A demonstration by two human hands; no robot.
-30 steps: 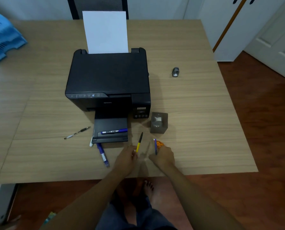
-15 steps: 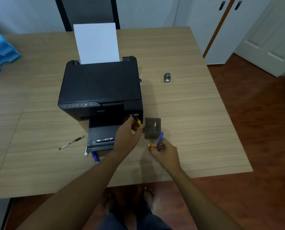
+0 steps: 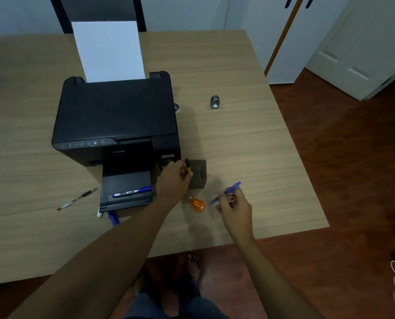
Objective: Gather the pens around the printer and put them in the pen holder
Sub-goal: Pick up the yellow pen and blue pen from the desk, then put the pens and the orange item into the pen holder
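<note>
- the yellow-and-black pen [image 3: 188, 166] is pinched in the left hand [image 3: 174, 178], its dark end up, right at the near-left edge of the pen holder [image 3: 198, 173]; this grip is closed on the barrel.
- the blue pen [image 3: 225, 192] lies across the fingers of the right hand [image 3: 234, 208], held just right of the holder and above the bench [image 3: 249, 143]; this grip is closed on it too.
- pens like these look light, stiff and smooth, so a light pinch near mid-barrel should do; held too near an end, one would likely swing or slip.
- the holder is a small dark block and probably light; a pen dropped in at a slant could nudge it, so coming in upright seems wise.
- still loose: a blue marker [image 3: 132, 192] on the output tray of the printer [image 3: 116, 118], a blue pen end [image 3: 113, 218] and a white tip [image 3: 99, 214] showing from under the tray, and a thin black pen [image 3: 77, 199] on the bench to the left.
- the half-hidden ones want sliding out before a pinch.
- an orange correction-tape roller [image 3: 197, 204] lies between the hands; it is no pen.
</note>
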